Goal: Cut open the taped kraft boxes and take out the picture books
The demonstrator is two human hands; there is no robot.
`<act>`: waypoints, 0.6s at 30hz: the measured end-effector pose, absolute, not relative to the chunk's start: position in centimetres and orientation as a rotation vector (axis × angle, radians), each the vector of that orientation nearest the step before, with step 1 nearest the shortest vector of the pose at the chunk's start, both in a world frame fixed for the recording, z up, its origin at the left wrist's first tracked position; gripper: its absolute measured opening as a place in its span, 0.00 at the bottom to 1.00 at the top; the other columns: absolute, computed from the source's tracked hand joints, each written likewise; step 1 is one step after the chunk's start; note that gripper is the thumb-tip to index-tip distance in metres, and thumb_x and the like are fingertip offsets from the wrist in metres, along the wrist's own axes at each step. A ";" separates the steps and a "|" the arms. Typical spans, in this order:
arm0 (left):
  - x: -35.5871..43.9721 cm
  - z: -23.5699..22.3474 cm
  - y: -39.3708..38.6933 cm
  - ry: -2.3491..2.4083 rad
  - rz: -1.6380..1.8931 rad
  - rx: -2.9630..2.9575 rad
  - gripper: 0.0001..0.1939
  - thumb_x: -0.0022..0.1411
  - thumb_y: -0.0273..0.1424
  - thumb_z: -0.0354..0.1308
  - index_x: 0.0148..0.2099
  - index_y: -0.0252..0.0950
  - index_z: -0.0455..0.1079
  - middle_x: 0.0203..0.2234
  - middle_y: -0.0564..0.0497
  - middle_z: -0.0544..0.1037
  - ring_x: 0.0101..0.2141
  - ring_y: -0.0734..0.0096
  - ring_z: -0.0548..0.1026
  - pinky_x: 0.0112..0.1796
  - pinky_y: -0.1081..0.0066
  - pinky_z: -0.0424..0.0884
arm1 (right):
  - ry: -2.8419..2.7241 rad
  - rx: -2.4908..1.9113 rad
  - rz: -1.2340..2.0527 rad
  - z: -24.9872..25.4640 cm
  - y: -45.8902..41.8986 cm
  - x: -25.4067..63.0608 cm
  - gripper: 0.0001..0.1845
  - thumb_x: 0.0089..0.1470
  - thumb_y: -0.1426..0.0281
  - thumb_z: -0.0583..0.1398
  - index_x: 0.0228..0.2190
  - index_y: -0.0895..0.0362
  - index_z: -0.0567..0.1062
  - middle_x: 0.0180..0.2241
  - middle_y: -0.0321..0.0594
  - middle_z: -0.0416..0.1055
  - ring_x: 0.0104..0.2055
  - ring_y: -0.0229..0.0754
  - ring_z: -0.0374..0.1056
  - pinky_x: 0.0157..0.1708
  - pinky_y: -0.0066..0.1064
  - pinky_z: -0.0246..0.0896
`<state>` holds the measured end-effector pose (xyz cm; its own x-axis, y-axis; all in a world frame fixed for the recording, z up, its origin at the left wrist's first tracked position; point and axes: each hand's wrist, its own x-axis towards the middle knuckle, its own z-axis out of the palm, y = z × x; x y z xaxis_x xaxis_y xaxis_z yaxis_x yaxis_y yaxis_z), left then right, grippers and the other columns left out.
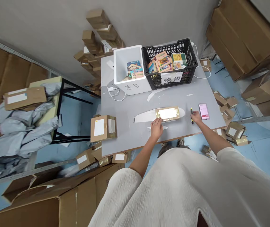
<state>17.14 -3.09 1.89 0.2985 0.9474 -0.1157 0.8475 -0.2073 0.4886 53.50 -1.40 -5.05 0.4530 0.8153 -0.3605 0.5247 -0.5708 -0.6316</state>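
Observation:
A small taped cardboard box [170, 114] with a white label lies on the grey table [130, 104], on top of a flat white strip [144, 116]. My left hand [157, 127] grips the box at its near left corner, with bent fingers on the edge. To the right of the box, my right hand [196, 117] has its fingers closed at the handle of a yellow and black screwdriver [191, 115], whose thin shaft points away from me. Just right of that hand lies a phone [204, 111] with a lit pink screen.
A white foam box [132, 86] and a black plastic crate [171, 77], both with books inside, stand at the table's back. Another cardboard box [103, 127] sits at the left edge. Cartons surround the table, and grey parcels [31, 126] are piled left.

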 end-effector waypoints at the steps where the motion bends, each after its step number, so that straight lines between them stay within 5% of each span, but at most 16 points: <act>1: 17.1 1.9 -3.0 1.587 0.290 2.113 0.34 0.67 0.23 0.50 0.73 0.41 0.68 0.71 0.43 0.72 0.73 0.51 0.65 0.69 0.47 0.61 | -1.008 -2.167 0.984 -4.2 -0.8 53.3 0.22 0.61 0.61 0.57 0.54 0.55 0.70 0.39 0.44 0.79 0.40 0.49 0.78 0.40 0.38 0.73; 6: 17.1 2.0 -3.0 1.551 0.331 2.140 0.33 0.67 0.22 0.50 0.71 0.42 0.70 0.71 0.42 0.72 0.73 0.50 0.64 0.69 0.45 0.60 | -1.007 -1.804 1.202 1.4 2.4 51.0 0.22 0.67 0.55 0.56 0.53 0.55 0.73 0.42 0.44 0.81 0.36 0.45 0.78 0.36 0.34 0.73; 13: 16.9 1.4 -3.5 1.465 0.382 2.191 0.33 0.66 0.22 0.51 0.72 0.42 0.69 0.73 0.43 0.69 0.75 0.52 0.60 0.71 0.46 0.57 | -2.102 -1.581 0.948 6.8 3.9 44.4 0.17 0.67 0.63 0.63 0.54 0.51 0.83 0.55 0.44 0.82 0.55 0.54 0.77 0.59 0.42 0.68; 18: 16.6 0.6 -3.8 1.408 0.444 2.192 0.36 0.66 0.22 0.53 0.75 0.43 0.65 0.74 0.43 0.67 0.76 0.53 0.59 0.72 0.46 0.56 | -2.463 -1.606 0.772 7.7 4.6 41.6 0.17 0.69 0.66 0.62 0.55 0.49 0.84 0.57 0.44 0.82 0.58 0.56 0.76 0.59 0.42 0.64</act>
<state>16.62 -3.76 0.57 0.4137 0.9104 0.0070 0.7496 -0.3449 0.5650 41.65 4.56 7.74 -0.4379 0.8797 -0.1856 0.8282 0.3143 -0.4641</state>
